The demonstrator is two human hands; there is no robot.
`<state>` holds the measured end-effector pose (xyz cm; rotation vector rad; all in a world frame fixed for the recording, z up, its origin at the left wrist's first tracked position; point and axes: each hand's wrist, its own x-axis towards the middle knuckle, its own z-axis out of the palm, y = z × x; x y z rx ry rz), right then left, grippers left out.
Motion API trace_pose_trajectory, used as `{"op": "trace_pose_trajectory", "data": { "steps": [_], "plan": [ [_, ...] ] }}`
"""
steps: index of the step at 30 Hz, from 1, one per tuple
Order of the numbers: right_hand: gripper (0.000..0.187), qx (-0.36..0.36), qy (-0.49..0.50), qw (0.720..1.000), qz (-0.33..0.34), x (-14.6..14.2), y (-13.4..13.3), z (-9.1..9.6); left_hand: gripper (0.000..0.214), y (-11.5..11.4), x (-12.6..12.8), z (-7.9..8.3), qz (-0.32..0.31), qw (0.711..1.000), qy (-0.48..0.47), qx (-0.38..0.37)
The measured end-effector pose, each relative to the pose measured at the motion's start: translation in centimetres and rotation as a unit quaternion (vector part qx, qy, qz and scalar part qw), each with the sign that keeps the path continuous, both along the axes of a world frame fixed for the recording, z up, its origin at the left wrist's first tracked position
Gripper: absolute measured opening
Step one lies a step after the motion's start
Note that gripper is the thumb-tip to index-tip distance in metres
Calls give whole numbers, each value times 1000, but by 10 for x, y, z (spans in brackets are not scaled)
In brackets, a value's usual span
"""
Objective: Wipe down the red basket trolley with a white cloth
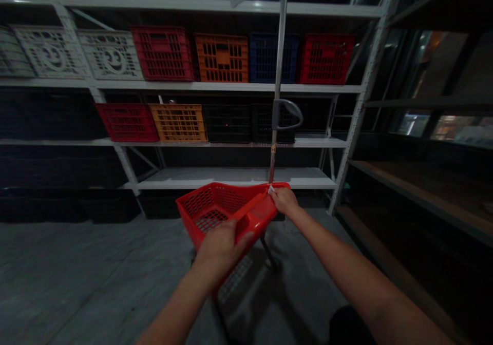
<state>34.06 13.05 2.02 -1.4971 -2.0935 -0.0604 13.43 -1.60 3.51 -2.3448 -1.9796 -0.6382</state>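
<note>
The left hand (219, 247) is closed around the red handle (250, 217) of a red plastic shopping basket (210, 201), wrapped narrow on the bar, and the basket sits directly ahead of that hand. The right hand (283, 201) is curled over the basket's far corner, gripping the rim, with a small white tag (270, 189) just beside its fingers. Right behind that hand, a long metal pole (278, 62) rises from the corner, carrying a grey D-shaped grip (288, 115). Under the basket and below both hands, a dark wheeled frame (267, 251) stands on a grey concrete floor (96, 273). Beyond the hands is white metal shelving (231, 178). Its lower tier, above the right hand's level, holds a red crate (127, 122), an orange crate (178, 122) and black crates (227, 123). Higher up sit white crates (110, 56), another red crate (164, 53), an orange crate (222, 58), a blue crate (265, 58) and a third red crate (327, 58). Off to the right of the right hand, dark wooden shelves (423, 196) run along
</note>
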Motion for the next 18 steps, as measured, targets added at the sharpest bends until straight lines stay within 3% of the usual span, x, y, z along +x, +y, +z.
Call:
{"op": "trace_pose_trajectory", "data": {
  "steps": [4,9,12,15,18],
  "plan": [
    [46,27,22,999,-26,-3,-3,-10,57,-8,28,0,66,993,97,-1],
    [38,55,50,996,-54,17,8,-16,52,0,12,-5,99,985,142,-6],
    [36,70,64,994,-62,8,6,-20,54,3,0,-7,99,984,150,6],
    [35,92,101,990,-22,-24,-19,-27,54,3,-7,-8,101,983,155,4],
    [37,144,124,977,92,-57,-55,-34,54,3,-14,-7,97,981,168,-5]
  ]
}}
